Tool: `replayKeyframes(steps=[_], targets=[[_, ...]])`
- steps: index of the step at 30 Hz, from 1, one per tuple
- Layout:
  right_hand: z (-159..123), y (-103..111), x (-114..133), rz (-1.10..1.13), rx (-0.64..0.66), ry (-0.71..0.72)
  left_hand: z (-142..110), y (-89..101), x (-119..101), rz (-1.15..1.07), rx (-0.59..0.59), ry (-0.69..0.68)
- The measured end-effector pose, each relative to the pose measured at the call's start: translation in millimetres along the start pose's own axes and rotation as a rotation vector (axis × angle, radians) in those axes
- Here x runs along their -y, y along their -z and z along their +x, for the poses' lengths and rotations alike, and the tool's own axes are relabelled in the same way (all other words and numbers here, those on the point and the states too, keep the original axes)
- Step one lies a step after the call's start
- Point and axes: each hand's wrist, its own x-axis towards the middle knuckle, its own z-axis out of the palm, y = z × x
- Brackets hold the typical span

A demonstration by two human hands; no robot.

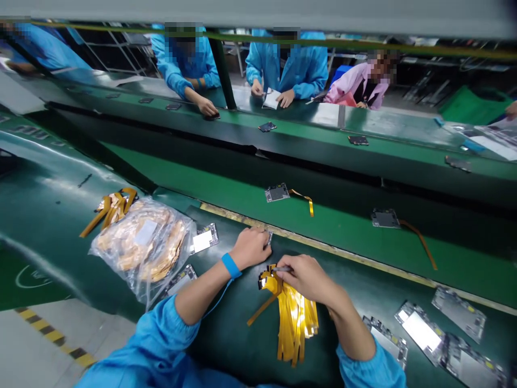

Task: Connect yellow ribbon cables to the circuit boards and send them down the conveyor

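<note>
My left hand (251,248), with a blue wrist strap (231,265), is closed over a circuit board (270,237). Only a small edge of that board shows past the fingers. Pinched in my right hand (306,276) are dark tweezers (284,269), their tips at the black connector ends of a pile of flex cables (297,323). The cables are shiny and golden, fanned toward me on the green bench. One cable (262,310) sticks out to the left of the pile. Whether the tweezers grip a cable, I cannot tell.
A clear bag of flex cables (147,240) lies at left, with loose cables (115,209) behind it. Circuit boards (204,241) lie beside it, and several more (422,331) at right. Beyond a ledge, boards with cables (277,192) lie on the green belt (226,191). Co-workers sit opposite.
</note>
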Motion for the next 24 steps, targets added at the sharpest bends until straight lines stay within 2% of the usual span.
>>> replayKeyframes(steps=[5, 10, 14, 16, 21, 24], targets=[[-1, 1, 0, 0.101, -0.040, 0.044, 0, -5.8, -4, 0.018, -0.046, 0.027], [6, -9, -12, 0.247, -0.142, 0.054, 1, -9.1, -5, 0.034, -0.087, 0.043], [18, -19, -27, 0.393, -0.216, -0.036, -9, -9.7, 5, -0.063, -0.097, -0.043], [26, -23, -34, 0.421, -0.244, -0.079, -19, -11.4, 11, -0.131, -0.142, -0.098], [47, -24, -38, 0.306, -0.253, -0.136, -44, -25.5, 24, -0.160, -0.304, -0.266], [56, -22, -32, 0.189, -0.253, -0.184, -51, -38.1, 28, -0.132, -0.333, -0.299]])
